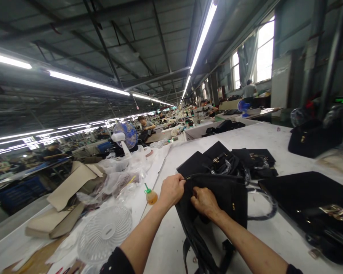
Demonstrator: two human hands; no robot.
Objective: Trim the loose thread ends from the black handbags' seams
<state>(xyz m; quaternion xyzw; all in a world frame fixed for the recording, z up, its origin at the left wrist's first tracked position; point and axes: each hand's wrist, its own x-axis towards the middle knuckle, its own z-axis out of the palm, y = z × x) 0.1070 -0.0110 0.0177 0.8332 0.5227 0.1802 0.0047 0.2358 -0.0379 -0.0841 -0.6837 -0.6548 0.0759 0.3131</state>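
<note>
Fingers of the left hand (173, 190) curl tight on the top edge of a black bag (225, 198). The right hand (204, 201), just beside it, grips the bag's front. The bag sits on the white table (274, 232), near other bags (225, 161). To the left are a bottle (151, 196) and a fan (104, 232). The print on the plastic wrap (118, 180) is unreadable.

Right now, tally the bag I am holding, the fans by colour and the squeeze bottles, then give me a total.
black handbag, held: 1
blue-bladed fans: 2
white fan, lying flat: 1
squeeze bottle, green nozzle: 1
Total: 5
</note>
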